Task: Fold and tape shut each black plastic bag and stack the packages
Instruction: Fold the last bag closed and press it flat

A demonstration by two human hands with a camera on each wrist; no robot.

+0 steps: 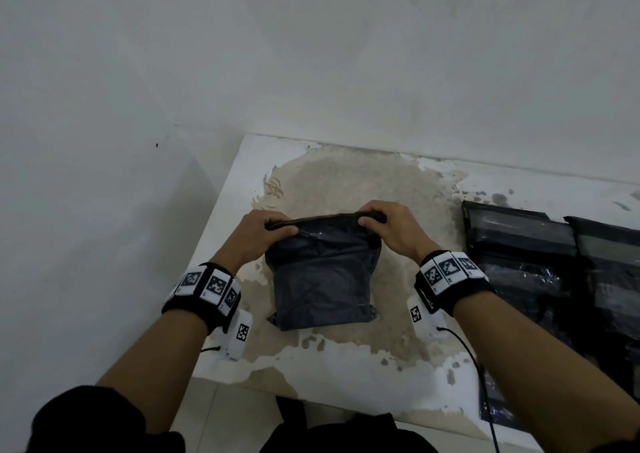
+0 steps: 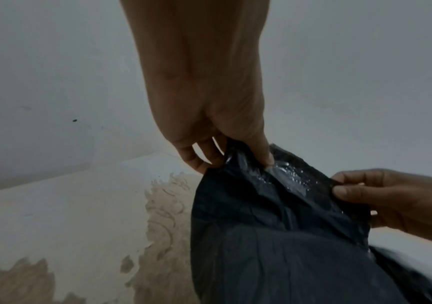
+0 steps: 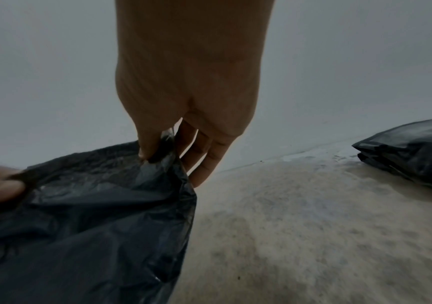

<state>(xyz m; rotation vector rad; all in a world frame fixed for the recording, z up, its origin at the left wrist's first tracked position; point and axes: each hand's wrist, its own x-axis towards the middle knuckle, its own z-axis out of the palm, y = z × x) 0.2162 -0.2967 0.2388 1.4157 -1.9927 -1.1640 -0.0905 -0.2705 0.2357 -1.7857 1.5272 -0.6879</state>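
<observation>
Black plastic bag [image 1: 322, 279] lies mid-table [image 1: 346, 376], far edge rolled over and raised. Left hand [image 1: 258, 232] pinches the rolled edge at its left end, thumb on top, fingers curled behind. Right hand [image 1: 391, 225] pinches the right end the same way. Taped black packages [image 1: 540, 272] lie on the table to the right, well apart from the bag. Wall [image 1: 311, 54] behind.

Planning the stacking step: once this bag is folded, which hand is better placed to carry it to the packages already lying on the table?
Probably the right hand. Both hands pinch the black bag, but the finished packages lie on the right side, beside the right wrist; the left hand would have to cross over.
</observation>
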